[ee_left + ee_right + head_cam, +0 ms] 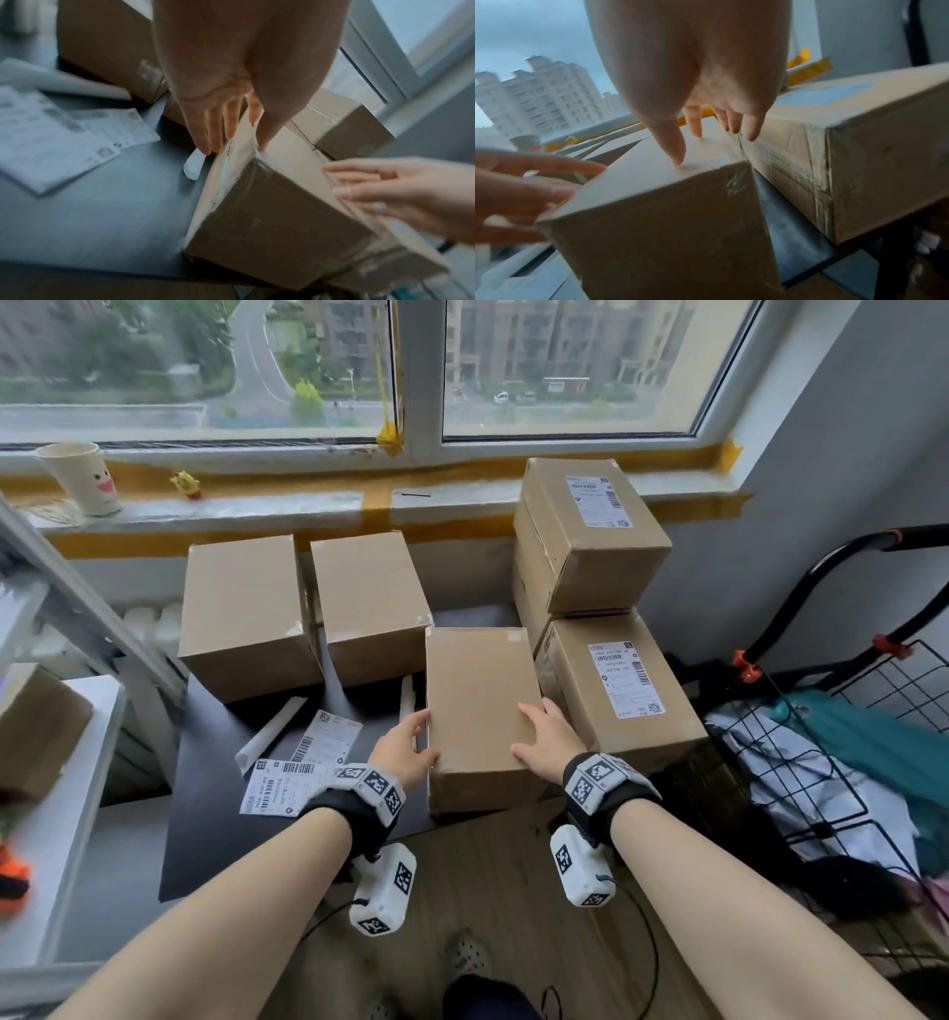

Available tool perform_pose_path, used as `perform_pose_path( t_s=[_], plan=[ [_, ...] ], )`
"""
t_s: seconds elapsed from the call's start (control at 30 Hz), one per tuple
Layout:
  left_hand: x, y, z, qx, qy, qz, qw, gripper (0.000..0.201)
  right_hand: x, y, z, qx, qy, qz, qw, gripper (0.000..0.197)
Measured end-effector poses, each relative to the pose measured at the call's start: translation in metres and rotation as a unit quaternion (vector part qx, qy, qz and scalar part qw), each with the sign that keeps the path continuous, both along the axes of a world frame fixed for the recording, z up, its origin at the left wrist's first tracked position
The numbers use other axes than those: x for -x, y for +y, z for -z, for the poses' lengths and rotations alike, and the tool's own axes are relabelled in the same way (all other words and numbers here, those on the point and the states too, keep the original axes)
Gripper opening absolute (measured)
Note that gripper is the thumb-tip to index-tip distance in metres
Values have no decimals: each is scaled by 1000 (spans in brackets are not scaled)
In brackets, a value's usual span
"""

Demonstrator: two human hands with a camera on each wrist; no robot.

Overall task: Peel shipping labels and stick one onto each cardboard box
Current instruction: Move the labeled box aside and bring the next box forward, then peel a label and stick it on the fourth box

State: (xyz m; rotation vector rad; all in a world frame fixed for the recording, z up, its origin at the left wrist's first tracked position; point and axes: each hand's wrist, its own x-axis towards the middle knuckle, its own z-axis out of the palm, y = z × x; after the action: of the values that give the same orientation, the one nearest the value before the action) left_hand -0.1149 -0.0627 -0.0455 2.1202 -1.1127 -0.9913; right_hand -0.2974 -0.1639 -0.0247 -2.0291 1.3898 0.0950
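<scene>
Two hands on one plain box (480, 711) at the near edge of the dark desk (215, 824) — left hand (405, 749) flat against its left side, fingers straight, thumb over the top edge; right hand (547, 737) spread wide on its top at the right edge, fingertips pressing down, gripping nothing. No label on this box. Just right of it, touching or nearly so, two stacked boxes, each already labelled: lower box (624, 690) and upper box (590, 531). Behind it to the left, two more bare boxes side by side — one (246, 613) farther left, one (369, 603) nearer. Left of the held box, loose shipping labels (287, 783) flat on the desk, with curled white backing strips (272, 729) beside them. Far behind, on the windowsill, a paper cup (82, 477).
</scene>
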Motion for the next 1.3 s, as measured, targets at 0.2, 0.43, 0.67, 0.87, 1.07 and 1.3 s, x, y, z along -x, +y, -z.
perform_pose_path(
  t_s=[0.2, 0.43, 0.67, 0.87, 1.07, 1.3],
  plan=[
    [-18, 31, -8, -71, -282, 173, 941, 38, -27, 28, -18, 94, 55, -101, 989, 47],
    [-64, 94, 1, -125, -346, 178, 913, 30, -97, 74, -17, 99, 22, -181, 978, 36],
    [-98, 147, 21, -186, -318, 111, 923, 26, -163, 115, 6, 75, 31, -273, 959, 39],
    [-118, 158, 52, -184, -267, 80, 943, 37, -194, 124, 49, 32, 68, -308, 948, 46],
    [-126, 157, 79, -175, -228, 5, 958, 60, -209, 120, 92, 26, 54, -321, 945, 67],
    [-129, 152, 88, -161, -201, -12, 966, 59, -210, 114, 116, 18, 44, -333, 942, 75]
  ],
)
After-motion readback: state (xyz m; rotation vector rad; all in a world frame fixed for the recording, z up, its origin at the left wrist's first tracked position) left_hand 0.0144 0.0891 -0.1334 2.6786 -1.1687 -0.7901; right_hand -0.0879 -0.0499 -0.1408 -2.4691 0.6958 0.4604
